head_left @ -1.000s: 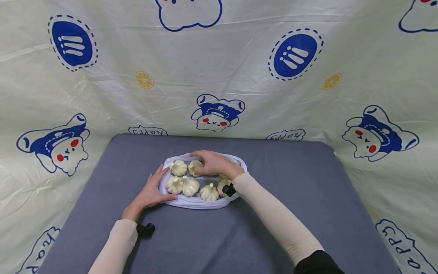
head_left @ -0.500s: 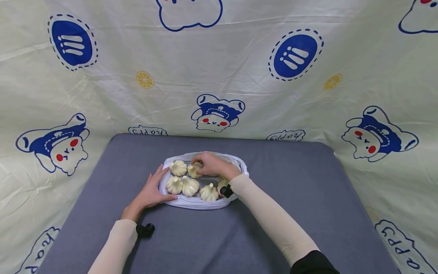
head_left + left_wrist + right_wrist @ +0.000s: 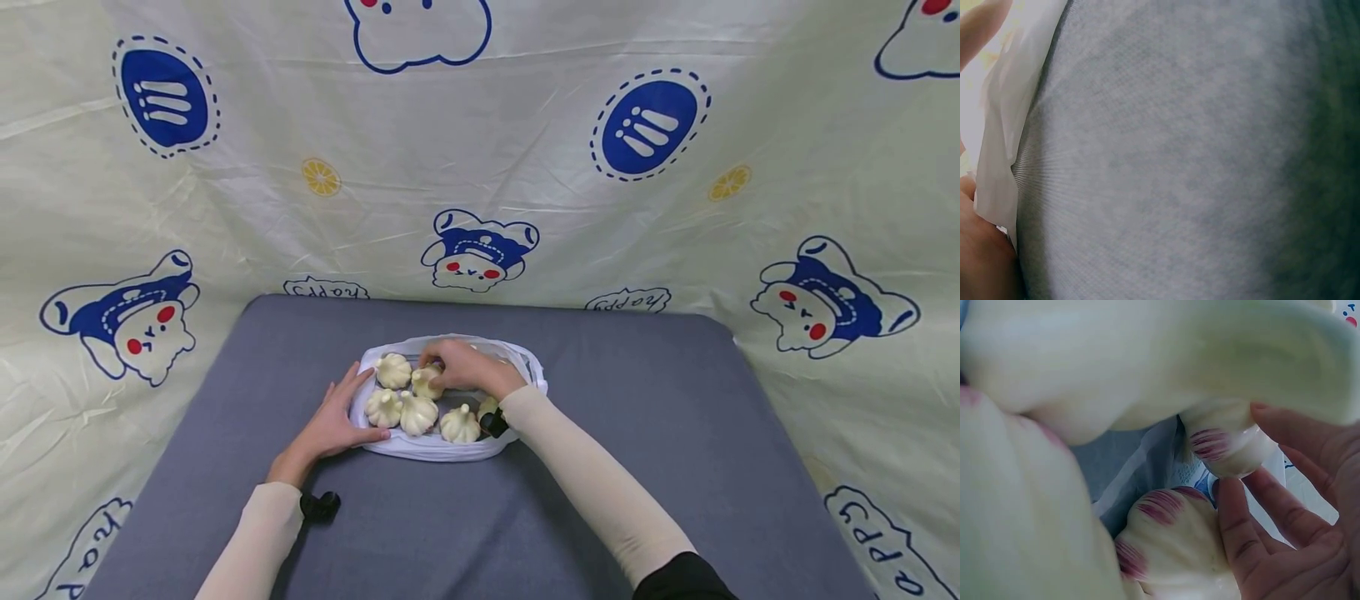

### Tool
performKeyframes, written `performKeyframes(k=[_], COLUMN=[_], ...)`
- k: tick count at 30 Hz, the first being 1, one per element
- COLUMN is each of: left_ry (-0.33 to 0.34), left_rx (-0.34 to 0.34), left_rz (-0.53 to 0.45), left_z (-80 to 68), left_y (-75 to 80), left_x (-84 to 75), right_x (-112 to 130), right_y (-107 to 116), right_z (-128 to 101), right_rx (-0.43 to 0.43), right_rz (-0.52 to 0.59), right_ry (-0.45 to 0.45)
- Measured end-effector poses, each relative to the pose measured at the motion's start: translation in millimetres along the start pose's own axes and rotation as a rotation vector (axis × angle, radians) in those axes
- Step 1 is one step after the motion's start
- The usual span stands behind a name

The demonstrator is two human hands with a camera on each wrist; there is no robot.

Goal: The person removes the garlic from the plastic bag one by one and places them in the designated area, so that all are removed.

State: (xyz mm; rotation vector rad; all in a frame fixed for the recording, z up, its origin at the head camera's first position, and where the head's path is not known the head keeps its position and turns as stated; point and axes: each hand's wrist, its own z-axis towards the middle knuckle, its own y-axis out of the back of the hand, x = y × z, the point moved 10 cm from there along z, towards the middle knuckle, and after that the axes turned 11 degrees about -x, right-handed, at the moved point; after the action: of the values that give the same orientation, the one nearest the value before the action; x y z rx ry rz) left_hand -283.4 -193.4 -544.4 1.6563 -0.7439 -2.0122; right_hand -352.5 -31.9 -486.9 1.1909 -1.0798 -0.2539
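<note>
Curling round one garlic bulb (image 3: 425, 382) in tray's far row, right hand (image 3: 467, 367) had drawn back toward person since a second ago, bulb shifting with it; looked like grip was set. Left hand (image 3: 333, 421) stayed flat, fingers apart, pressing white tray (image 3: 420, 448) rim at left. Neighbouring bulbs (image 3: 417, 412) sat crowded, touching. Grey table (image 3: 637, 467) lay beneath, printed cloth (image 3: 480, 150) behind.

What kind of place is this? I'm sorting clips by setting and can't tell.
Probably a staged recording corner, not a kitchen: a cartoon-print sheet hangs as backdrop behind a grey-covered table, where two hands work at a white bag of garlic bulbs.
</note>
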Motion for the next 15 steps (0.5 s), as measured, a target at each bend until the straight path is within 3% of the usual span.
performKeyframes(k=[15], left_ry=[0.012], left_rx=[0.002], left_rz=[0.013], left_z=[-1.4], left_y=[-1.4], left_x=[1.2], right_x=[-0.6], right_y=[2.5], right_z=[-4.5], right_rx=[0.012], right_rz=[0.024], right_ry=[-0.004])
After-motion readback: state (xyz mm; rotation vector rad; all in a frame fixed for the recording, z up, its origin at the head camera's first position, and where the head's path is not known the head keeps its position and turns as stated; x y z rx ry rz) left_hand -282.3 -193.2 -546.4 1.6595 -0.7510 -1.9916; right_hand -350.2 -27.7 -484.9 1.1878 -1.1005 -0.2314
